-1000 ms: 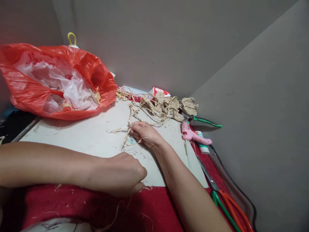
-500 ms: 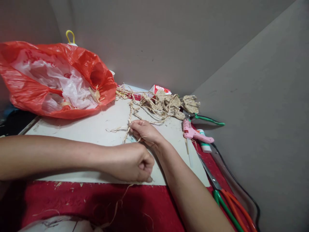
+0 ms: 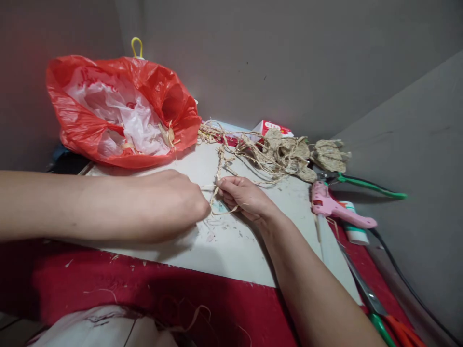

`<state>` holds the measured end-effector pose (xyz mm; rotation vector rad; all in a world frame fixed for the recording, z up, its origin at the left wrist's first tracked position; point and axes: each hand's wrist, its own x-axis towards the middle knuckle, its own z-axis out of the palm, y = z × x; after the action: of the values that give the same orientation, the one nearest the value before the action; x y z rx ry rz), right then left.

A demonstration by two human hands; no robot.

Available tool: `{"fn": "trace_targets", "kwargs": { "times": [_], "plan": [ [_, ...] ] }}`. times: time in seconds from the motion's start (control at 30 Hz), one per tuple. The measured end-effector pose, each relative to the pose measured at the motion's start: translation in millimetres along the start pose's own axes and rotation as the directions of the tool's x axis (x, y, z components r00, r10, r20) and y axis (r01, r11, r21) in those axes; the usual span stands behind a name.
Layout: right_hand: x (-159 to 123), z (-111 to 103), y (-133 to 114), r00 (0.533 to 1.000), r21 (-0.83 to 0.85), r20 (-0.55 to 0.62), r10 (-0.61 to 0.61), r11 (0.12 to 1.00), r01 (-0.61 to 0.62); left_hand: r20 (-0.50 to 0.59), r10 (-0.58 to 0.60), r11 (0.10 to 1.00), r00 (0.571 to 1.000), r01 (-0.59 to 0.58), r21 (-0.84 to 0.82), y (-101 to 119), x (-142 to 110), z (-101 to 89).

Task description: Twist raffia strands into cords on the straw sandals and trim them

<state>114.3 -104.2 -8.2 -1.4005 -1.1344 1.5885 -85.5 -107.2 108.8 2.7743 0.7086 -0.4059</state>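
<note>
Pale straw-coloured twisted fibre cord (image 3: pixel 219 163), apparently part-worked, at the frame's centre.
Its upper length looks done; loose, flat, pale strands (image 3: pixel 214 194) below look unworked. Its long axis runs nearly vertical, loose end downward. The right hand (image 3: pixel 244 196) pinches the cord; the left hand (image 3: pixel 175 200) curls, fingers hidden, so its grip cannot be told.

Hands: 2, left hand (image 3: pixel 171 205), right hand (image 3: pixel 242 196). 1 braid (image 3: pixel 219 164), 1 white board (image 3: pixel 231 262). Far left: 1 red bag (image 3: pixel 154 79), 1 yellow loop (image 3: pixel 133 44). Far: 1 box (image 3: pixel 272 127); woven pieces (image 3: pixel 294 150) overlap, can't count. Right: 1 glue gun (image 3: pixel 327 205), 1 pliers (image 3: pixel 356 180), 1 tube (image 3: pixel 356 234), 1 scissors (image 3: pixel 369 293), 1 cable (image 3: pixel 386 250).
</note>
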Motion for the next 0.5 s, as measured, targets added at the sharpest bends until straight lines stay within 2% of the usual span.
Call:
{"fn": "trace_targets", "kwargs": {
  "times": [0.13,0.23,0.4,0.5],
  "plan": [
    [-1,0,0,1.000,-0.010,0.000,-0.003,1.000,0.003,-0.024,0.265,0.957,0.964,-0.266,-0.117,-1,-5,21.8],
    [-1,1,-1,1.000,-0.018,-0.003,-0.003,1.000,0.003,-0.073,0.362,0.920,0.929,-0.369,-0.130,-11,-2,41.3],
    [-1,1,0,1.000,-0.049,-0.010,0.005,0.999,-0.005,-0.013,0.390,0.911,0.921,-0.388,-0.140,-23,6,63.2],
    [-1,1,0,1.000,-0.043,0.001,0.001,0.999,-0.001,-0.064,0.373,0.886,0.925,-0.376,-0.270,-25,9,65.7]
  ]
}}
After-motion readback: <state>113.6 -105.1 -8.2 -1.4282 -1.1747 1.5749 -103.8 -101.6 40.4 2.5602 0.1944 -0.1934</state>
